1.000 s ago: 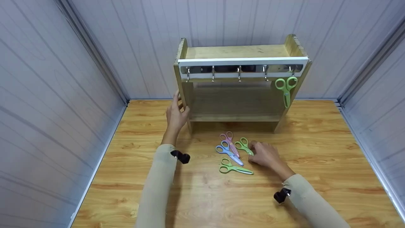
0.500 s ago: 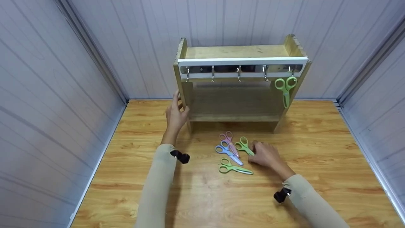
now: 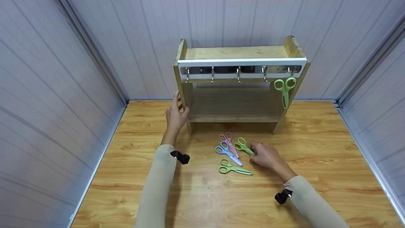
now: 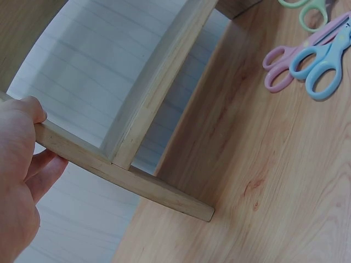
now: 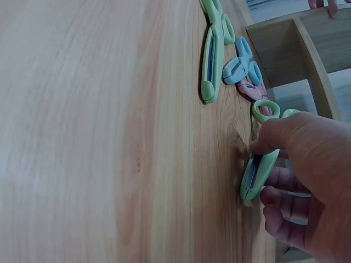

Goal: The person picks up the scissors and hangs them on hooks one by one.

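Observation:
My left hand grips the left side board of a small wooden shelf; in the left wrist view the thumb lies on one face of the board and fingers on the other. With thumb and fingers, my right hand pinches the blades of a pair of green scissors, whose handles point toward the shelf. Just left of it lie pink scissors, partly under blue scissors. Nearer the front is a second green pair. Another green pair hangs from the rightmost hook.
Across the shelf's upper front runs a white rail with several metal hooks. The shelf stands at the back of the wood-grain table, close to the panelled back wall. Side walls rise at left and right.
The green scissors in my right hand have turned slightly, their handles shifting a little left. My left hand stays on the shelf's side board.

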The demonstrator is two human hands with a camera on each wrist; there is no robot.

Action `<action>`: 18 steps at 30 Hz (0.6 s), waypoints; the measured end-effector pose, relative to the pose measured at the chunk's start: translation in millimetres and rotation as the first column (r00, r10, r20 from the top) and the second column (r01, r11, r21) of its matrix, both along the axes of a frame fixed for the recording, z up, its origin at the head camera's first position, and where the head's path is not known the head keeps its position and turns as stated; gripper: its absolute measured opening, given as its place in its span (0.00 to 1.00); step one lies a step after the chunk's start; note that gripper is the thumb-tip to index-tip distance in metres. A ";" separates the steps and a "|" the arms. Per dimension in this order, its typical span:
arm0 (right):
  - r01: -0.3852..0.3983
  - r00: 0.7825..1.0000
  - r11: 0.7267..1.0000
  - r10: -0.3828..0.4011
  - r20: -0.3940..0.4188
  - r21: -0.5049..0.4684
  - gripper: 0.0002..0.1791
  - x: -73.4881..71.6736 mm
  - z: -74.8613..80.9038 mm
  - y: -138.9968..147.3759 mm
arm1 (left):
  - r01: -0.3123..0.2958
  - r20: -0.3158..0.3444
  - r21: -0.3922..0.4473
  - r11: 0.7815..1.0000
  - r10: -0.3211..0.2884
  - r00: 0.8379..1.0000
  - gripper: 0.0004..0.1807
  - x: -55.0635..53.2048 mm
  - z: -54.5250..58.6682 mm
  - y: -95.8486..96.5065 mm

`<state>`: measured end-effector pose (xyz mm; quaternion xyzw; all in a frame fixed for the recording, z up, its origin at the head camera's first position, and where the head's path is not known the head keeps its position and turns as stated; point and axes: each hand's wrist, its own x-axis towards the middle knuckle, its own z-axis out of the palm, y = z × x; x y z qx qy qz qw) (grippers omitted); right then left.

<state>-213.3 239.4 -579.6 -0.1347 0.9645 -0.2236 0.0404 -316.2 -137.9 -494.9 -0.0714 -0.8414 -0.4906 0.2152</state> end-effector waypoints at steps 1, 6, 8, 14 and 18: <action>-0.002 1.000 1.000 0.002 -0.001 -0.002 0.14 0.0 -0.1 0.0 | 0.000 0.002 0.002 1.000 0.000 1.000 0.40 -0.1 0.0 0.0; -0.012 1.000 1.000 0.012 -0.001 -0.014 0.16 -0.6 0.6 0.4 | -0.006 0.011 0.006 1.000 0.006 1.000 0.40 -0.8 -0.4 0.1; -0.017 1.000 1.000 0.017 -0.002 -0.015 0.16 -1.1 1.3 0.6 | -0.009 0.010 0.005 1.000 0.009 1.000 0.40 -0.6 -0.4 0.3; -0.023 1.000 1.000 0.023 -0.003 -0.016 0.17 -1.8 4.1 2.1 | -0.018 0.009 -0.010 1.000 0.018 1.000 0.40 -0.3 -1.1 0.3; -0.019 1.000 0.999 0.020 0.008 -0.026 0.17 -2.3 6.3 2.8 | -0.024 0.019 -0.018 1.000 0.025 1.000 0.39 -0.4 -0.9 0.1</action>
